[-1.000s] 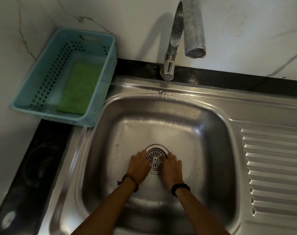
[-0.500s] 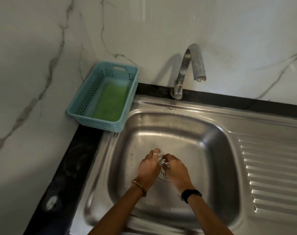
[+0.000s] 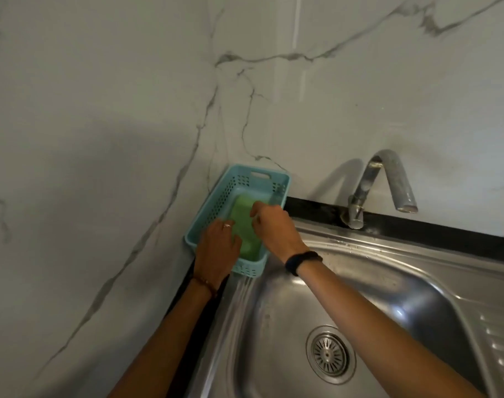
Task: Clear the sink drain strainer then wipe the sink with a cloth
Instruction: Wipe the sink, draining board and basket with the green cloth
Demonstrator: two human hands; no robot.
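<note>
Right hand (image 3: pixel 273 229) pinches the green cloth (image 3: pixel 245 228) in the blue basket (image 3: pixel 216 202) at the counter's back left corner; left hand (image 3: pixel 217 248) rests on it, fingers curled.

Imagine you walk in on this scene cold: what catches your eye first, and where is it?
Both hands reach into the light blue plastic basket in the corner left of the tap: the left hand at its near end, the right hand over the green cloth lying inside. Below them, the round drain strainer sits uncovered in the bottom of the stainless steel sink.
</note>
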